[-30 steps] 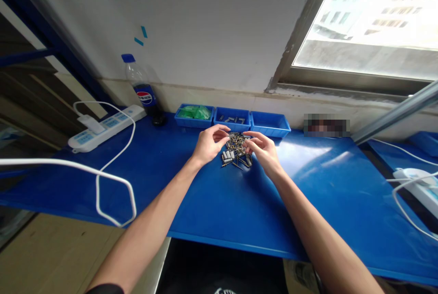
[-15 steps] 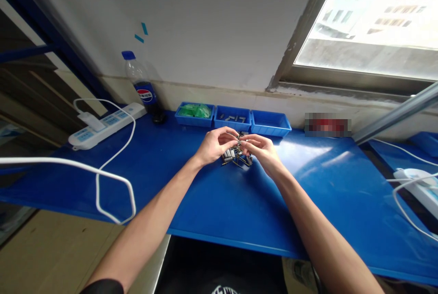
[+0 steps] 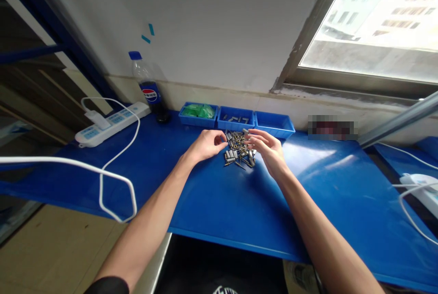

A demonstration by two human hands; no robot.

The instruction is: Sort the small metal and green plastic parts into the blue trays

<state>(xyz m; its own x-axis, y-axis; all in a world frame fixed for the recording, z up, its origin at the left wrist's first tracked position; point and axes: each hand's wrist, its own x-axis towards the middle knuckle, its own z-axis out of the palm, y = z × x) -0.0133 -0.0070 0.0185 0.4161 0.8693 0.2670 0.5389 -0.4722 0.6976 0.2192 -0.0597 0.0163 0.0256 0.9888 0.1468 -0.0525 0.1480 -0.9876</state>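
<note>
A pile of small brass-coloured, screw-like pins [image 3: 239,141] and grey pieces lies on the blue table [image 3: 219,207]. My left hand [image 3: 207,144] is at the pile's left edge, its fingers curled and thumb close to the index finger. Whatever is between those fingertips, if anything, is too small to make out. Over the right side of the pile is my right hand [image 3: 268,148], with a small grey piece [image 3: 245,132] at its fingertips. That hand covers part of the pile.
Behind the pile stand three blue bins: one with green packets [image 3: 198,111], a middle bin [image 3: 236,125] with grey pieces, and a right bin [image 3: 275,130]. A cola bottle [image 3: 150,88], power strip [image 3: 112,123] and white cable [image 3: 132,193] are to the left.
My hands have moved apart from where they met above the pile. The left went left and down to the pile's edge; the right stays above with the grey piece. More of the pile shows.
</note>
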